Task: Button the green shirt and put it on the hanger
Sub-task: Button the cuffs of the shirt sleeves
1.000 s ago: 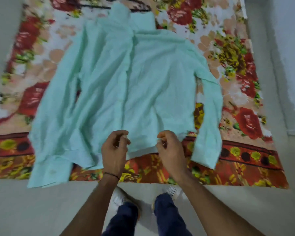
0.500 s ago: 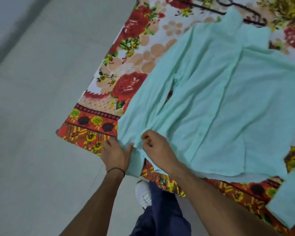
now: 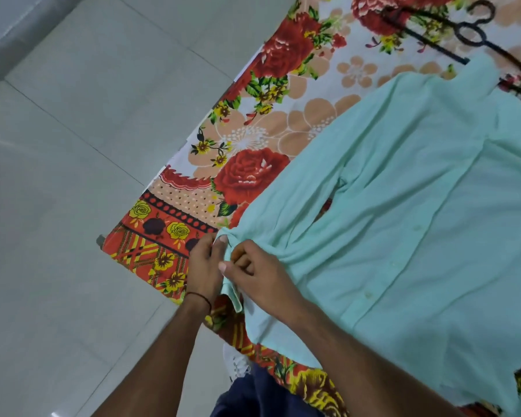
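Note:
The pale green shirt [image 3: 403, 224] lies front up on a flowered sheet, its placket closed with small buttons down the middle. Its left sleeve runs down to the cuff at the sheet's near left corner. My left hand [image 3: 203, 266] and my right hand [image 3: 253, 272] both pinch that cuff, fingers closed on the fabric, and the sleeve bunches there. A black hanger [image 3: 469, 34] lies on the sheet beyond the collar, partly under it.
The red and yellow flowered sheet [image 3: 253, 130] is spread over a grey tiled floor [image 3: 73, 176]. My white shoe [image 3: 238, 365] and dark trouser legs stand at the sheet's near edge.
My hands left the shirt's bottom hem and moved left to the left sleeve's cuff, which both now grip. The view swung left with them.

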